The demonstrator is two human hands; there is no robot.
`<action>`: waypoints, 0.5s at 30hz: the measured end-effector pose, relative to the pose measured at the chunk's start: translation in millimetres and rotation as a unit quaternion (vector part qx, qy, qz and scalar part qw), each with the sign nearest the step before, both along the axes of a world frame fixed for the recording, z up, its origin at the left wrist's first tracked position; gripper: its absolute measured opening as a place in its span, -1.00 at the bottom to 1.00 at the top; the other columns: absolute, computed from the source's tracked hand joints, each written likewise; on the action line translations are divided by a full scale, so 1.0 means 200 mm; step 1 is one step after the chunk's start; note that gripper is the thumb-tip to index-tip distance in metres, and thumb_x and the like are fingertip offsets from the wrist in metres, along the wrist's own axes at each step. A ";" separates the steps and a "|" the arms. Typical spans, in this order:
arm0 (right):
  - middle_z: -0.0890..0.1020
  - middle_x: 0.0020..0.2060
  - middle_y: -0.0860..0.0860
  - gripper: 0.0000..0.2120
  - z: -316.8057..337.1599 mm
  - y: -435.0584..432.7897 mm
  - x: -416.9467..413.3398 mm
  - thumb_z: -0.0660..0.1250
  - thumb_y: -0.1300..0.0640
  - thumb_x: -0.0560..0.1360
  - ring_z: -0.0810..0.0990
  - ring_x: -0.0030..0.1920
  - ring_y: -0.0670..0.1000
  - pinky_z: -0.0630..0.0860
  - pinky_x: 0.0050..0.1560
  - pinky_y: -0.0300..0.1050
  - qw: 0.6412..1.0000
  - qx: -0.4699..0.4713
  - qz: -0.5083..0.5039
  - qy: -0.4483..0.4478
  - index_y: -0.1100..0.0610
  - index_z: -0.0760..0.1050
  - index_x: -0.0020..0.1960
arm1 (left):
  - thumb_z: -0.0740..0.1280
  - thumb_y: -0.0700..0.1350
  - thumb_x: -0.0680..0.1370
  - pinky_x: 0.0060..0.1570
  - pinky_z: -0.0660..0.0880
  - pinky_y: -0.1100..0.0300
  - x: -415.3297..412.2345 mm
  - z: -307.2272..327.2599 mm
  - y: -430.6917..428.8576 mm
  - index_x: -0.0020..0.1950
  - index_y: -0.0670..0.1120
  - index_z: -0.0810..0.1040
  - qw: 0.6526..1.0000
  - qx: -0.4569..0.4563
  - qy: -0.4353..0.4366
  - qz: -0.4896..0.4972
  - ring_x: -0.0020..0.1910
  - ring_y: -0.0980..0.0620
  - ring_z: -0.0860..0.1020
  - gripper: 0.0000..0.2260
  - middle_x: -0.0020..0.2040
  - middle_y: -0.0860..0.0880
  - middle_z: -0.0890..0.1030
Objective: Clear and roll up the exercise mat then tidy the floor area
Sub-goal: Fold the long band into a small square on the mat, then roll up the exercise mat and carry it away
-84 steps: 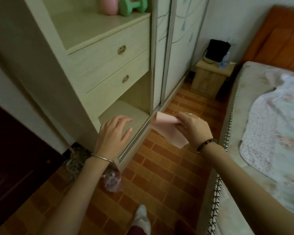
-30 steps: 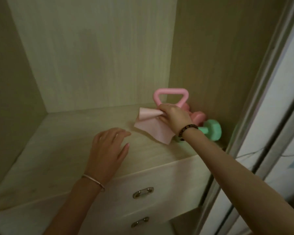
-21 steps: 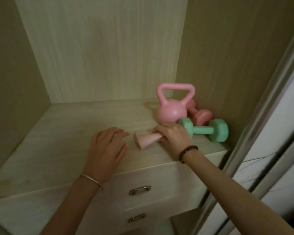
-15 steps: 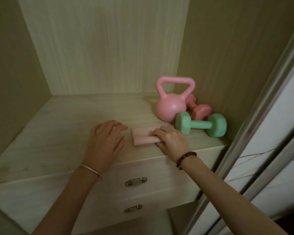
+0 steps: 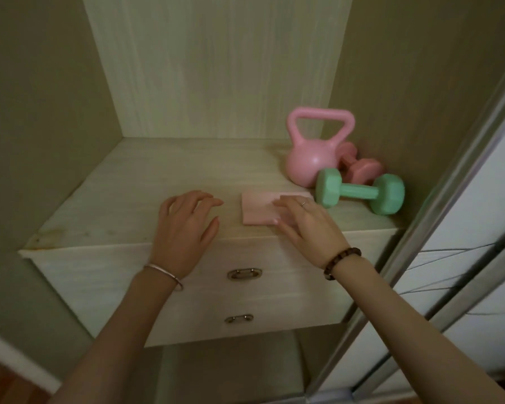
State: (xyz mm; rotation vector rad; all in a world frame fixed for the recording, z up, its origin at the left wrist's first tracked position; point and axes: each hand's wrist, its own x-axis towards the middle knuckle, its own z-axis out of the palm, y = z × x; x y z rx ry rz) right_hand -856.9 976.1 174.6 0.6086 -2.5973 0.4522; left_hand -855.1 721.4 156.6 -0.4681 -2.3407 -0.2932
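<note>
Pale wood lines the open wardrobe bay, where a person stands at the shelf above two shut drawers, their contents hidden. A folded pink cloth lies flat near the shelf's front edge. The right hand lies on its right half, fingers straight and pressing down, gripping nothing. The left hand, at the cloth's 9 o'clock and apart from it, is on or just over the bare shelf, fingers loosely spread and empty. At the cloth's 1 o'clock stands a pink kettlebell, with a pink dumbbell behind it. A green dumbbell lies at 3 o'clock, just beside the cloth. The cloth looks light, soft and limp, likely to unfold if lifted by a corner; pinching the whole folded stack at one edge would suit. The exercise mat is out of view.
</note>
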 end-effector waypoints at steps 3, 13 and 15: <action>0.54 0.23 0.07 -0.53 0.01 -0.07 0.09 0.08 -0.13 0.55 0.47 0.24 0.08 0.38 0.27 -0.01 1.000 -0.012 0.024 0.016 0.12 0.45 0.30 | 0.20 -0.02 0.56 0.21 0.33 -0.07 0.12 -0.04 -0.05 0.18 0.00 0.54 0.999 0.008 -0.003 0.041 0.23 -0.02 0.48 -0.75 0.16 -0.01 0.55; 0.44 0.35 0.05 -0.53 -0.18 -0.54 0.33 0.00 -0.15 0.62 0.39 0.33 0.06 0.28 0.38 0.00 0.987 0.028 0.153 -0.028 0.07 0.33 0.40 | 0.22 -0.01 0.57 0.16 0.30 0.04 0.70 -0.30 -0.45 0.21 -0.01 0.54 0.977 0.032 -0.067 0.198 0.20 0.00 0.47 -0.75 0.18 -0.01 0.55; 0.44 0.35 0.04 -0.52 -0.24 -0.66 0.37 -0.02 -0.15 0.61 0.38 0.34 0.06 0.26 0.39 -0.01 0.981 0.034 0.186 -0.053 0.05 0.32 0.41 | 0.22 -0.01 0.56 0.14 0.31 0.03 0.85 -0.35 -0.56 0.20 0.00 0.54 0.968 0.039 -0.081 0.234 0.15 0.00 0.48 -0.75 0.17 -0.01 0.56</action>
